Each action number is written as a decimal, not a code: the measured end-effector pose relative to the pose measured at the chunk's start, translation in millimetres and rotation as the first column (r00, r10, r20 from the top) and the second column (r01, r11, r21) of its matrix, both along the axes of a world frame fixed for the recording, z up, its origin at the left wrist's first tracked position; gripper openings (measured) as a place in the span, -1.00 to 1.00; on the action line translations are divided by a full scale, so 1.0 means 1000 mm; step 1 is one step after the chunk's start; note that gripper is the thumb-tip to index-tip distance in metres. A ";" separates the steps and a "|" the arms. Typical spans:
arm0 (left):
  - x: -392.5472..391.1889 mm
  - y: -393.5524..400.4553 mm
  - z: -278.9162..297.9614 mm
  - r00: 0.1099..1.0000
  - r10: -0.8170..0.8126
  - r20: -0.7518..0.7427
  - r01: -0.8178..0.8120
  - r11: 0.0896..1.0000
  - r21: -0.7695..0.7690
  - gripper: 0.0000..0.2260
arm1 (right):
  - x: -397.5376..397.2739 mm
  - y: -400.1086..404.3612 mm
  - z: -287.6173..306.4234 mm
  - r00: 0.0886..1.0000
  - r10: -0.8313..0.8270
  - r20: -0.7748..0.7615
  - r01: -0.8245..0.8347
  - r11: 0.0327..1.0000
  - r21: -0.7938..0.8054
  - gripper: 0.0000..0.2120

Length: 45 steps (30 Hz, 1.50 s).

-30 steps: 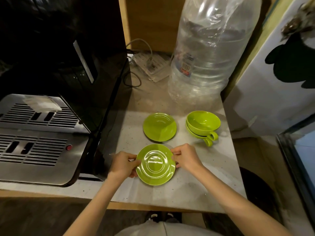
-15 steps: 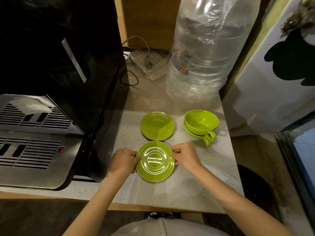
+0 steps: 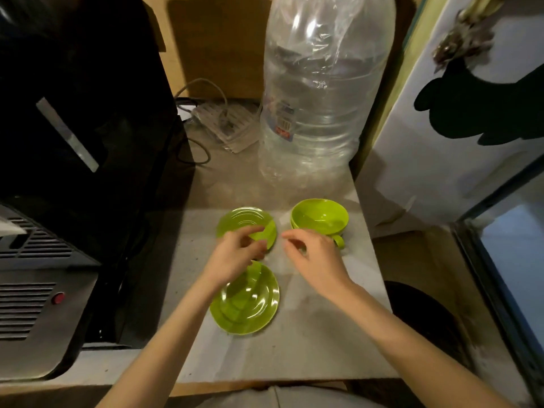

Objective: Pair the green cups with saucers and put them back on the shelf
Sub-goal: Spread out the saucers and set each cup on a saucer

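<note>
Two green saucers lie on the pale counter: a near saucer [image 3: 250, 304] and a far saucer [image 3: 240, 222]. Two green cups [image 3: 319, 217] are stacked one inside the other to the right of the far saucer, a handle pointing toward me. My left hand [image 3: 235, 256] hovers over the gap between the saucers, fingers curled loosely and empty, covering part of both. My right hand [image 3: 312, 259] hovers just left of and in front of the stacked cups, fingers apart, holding nothing.
A big clear plastic water bottle [image 3: 321, 92] stands behind the cups. A black and steel coffee machine [image 3: 73, 172] fills the left side. A power strip with cables [image 3: 223, 125] lies at the back. The counter's right edge [image 3: 368, 231] drops off beside a white panel.
Both hands have let go of the near saucer, left it lying on the counter, and moved away from me toward the far saucer and the stacked cups.
</note>
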<state>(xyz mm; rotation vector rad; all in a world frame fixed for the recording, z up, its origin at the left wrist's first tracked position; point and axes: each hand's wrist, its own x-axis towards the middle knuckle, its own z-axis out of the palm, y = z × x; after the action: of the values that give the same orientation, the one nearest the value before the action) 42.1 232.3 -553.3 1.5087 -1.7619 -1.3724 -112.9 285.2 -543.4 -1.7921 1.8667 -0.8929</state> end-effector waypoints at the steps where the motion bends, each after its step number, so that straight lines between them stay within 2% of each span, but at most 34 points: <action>1: -0.010 -0.004 0.002 0.997 -0.007 -0.082 0.011 0.999 0.049 -0.69 | -0.008 -0.002 0.004 0.998 -0.039 0.045 0.041 0.998 -0.054 -0.78; 5: -0.045 -0.019 0.011 0.965 -0.006 -0.262 0.069 0.971 0.231 -0.70 | -0.042 -0.010 0.005 0.957 -0.267 0.109 0.277 0.956 -0.092 -0.79; 8: -0.061 -0.027 0.014 0.953 0.034 -0.301 0.079 0.931 0.356 -0.87 | -0.063 -0.011 -0.002 0.898 -0.425 0.113 0.428 0.904 0.006 -0.75; 10: -0.067 -0.032 0.012 0.956 0.053 -0.289 0.072 0.911 0.405 -0.98 | -0.072 -0.010 -0.006 0.859 -0.492 0.140 0.475 0.869 0.140 -0.69; 12: -0.070 -0.036 0.006 0.962 0.057 -0.266 0.063 0.904 0.422 -0.97 | -0.076 -0.012 -0.007 0.768 -0.541 0.343 0.422 0.830 0.365 -0.63; 14: -0.072 -0.039 0.001 0.966 0.060 -0.252 0.056 0.901 0.429 -0.84 | -0.078 -0.015 -0.009 0.607 -0.588 0.534 0.281 0.788 0.548 -0.59; 16: -0.073 -0.040 -0.003 0.964 0.068 -0.257 0.051 0.901 0.432 -0.74 | -0.079 -0.018 -0.008 0.551 -0.598 0.583 0.184 0.768 0.614 -0.60; 19: -0.076 -0.041 -0.004 0.964 0.072 -0.257 0.046 0.905 0.423 -0.69 | -0.080 -0.022 -0.008 0.505 -0.612 0.609 0.167 0.761 0.627 -0.67; 23: -0.077 -0.043 -0.004 0.968 0.083 -0.236 0.024 0.907 0.420 -0.64 | -0.079 -0.026 -0.004 0.543 -0.619 0.568 0.211 0.755 0.621 -0.89; 28: -0.074 -0.043 0.003 0.965 0.097 -0.242 0.010 0.914 0.406 -0.62 | -0.076 -0.030 -0.003 0.653 -0.571 0.498 0.243 0.780 0.577 -0.78; 33: -0.056 -0.041 0.019 0.935 0.180 -0.307 -0.065 0.934 0.351 -0.60 | -0.065 -0.039 0.002 0.688 -0.499 0.527 0.233 0.840 0.490 -0.83; 35: -0.044 -0.039 0.022 0.920 0.227 -0.320 -0.118 0.938 0.325 -0.55 | -0.055 -0.045 0.002 0.708 -0.452 0.543 0.206 0.867 0.453 -0.93; 39: -0.013 -0.036 0.022 0.900 0.310 -0.306 -0.227 0.933 0.279 -0.52 | -0.025 -0.056 -0.004 0.735 -0.370 0.568 0.112 0.892 0.437 -0.79; 45: 0.024 -0.031 -0.001 0.859 0.449 -0.248 -0.377 0.880 0.289 -0.50 | 0.018 -0.066 -0.028 0.764 -0.304 0.569 -0.002 0.881 0.473 -0.87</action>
<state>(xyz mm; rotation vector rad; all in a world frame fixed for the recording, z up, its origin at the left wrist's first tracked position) 66.1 201.0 -554.0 1.5721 -1.0347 -1.5152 -94.5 219.3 -571.2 -0.8995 1.5969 -0.8802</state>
